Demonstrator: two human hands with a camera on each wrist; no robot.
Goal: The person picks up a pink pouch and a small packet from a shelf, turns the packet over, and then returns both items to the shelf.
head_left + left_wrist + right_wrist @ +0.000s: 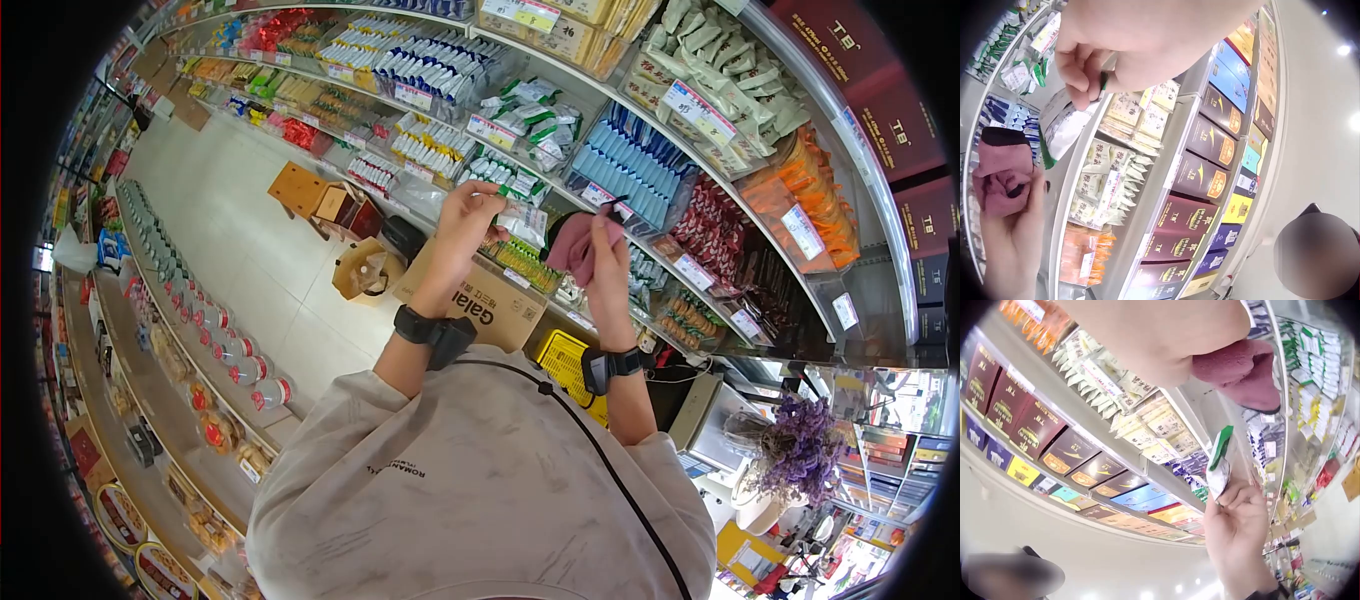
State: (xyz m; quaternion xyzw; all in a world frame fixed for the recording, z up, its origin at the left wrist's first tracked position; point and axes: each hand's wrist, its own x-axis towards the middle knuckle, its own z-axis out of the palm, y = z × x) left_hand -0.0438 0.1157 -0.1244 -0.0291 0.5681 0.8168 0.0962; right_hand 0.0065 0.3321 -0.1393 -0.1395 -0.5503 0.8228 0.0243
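Observation:
My left hand [466, 222] pinches a small white packet with green ends [1067, 125] by one end, between thumb and fingers; the packet [1219, 464] hangs over the shelf edge. To its right, my right hand [608, 268] grips a bunched mauve cloth with a dark edge [574, 246]. In the left wrist view the cloth [1004, 169] is folded over the fingers of the right hand [1015, 240]. The two hands are apart, both in front of the snack shelves.
Shelves hold bins of blue packets [632, 165], green-and-white packets [530, 115] and orange packets [812, 200]. Below stand a cardboard box [490, 300], a yellow basket [565, 362] and a wooden stool [297, 190]. Purple flowers [800, 450] stand at the right, bottles [235, 350] at the left.

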